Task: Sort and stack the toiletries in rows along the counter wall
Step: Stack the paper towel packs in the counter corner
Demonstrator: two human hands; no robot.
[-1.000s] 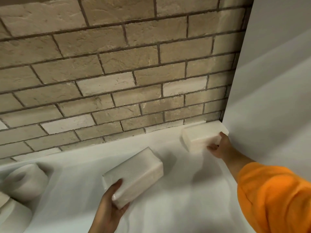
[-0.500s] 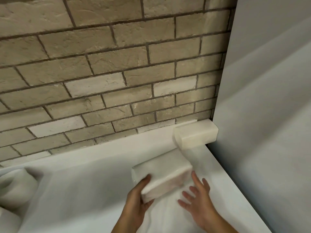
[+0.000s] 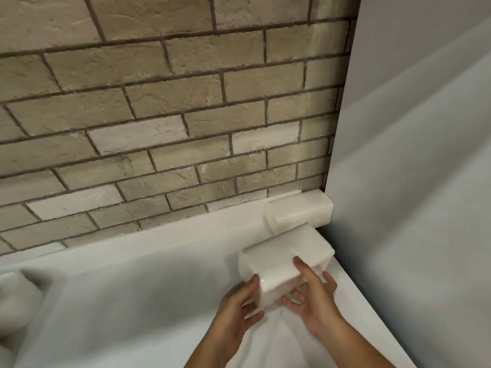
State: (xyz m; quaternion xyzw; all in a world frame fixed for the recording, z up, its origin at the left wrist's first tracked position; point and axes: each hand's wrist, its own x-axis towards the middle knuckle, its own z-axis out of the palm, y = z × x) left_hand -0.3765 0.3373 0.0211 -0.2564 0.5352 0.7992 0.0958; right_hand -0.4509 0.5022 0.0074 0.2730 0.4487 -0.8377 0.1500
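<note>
Head view of a white counter [image 3: 127, 301] where it meets a brick wall [image 3: 159, 102] at the back and a plain grey side wall [image 3: 414, 181] on the right. One wrapped white paper pack [image 3: 301, 212] lies in the corner, its long side along the foot of the brick wall and its right end against the side wall. A second white pack [image 3: 285, 257] sits just in front of it, set at an angle, with its far end close to the corner pack and its right edge near the side wall; whether the two packs touch, or whether the second rests on the counter, cannot be told. Both hands hold this second pack by its near end. The left hand [image 3: 236, 314] grips it with the thumb on the top face and the fingers curled below the near edge. The right hand [image 3: 316, 301] grips it with the thumb on top and the fingers bent round the near right corner. A blurred white rounded shape [image 3: 16, 301] lies at the left edge of the counter, well apart from the packs.
</note>
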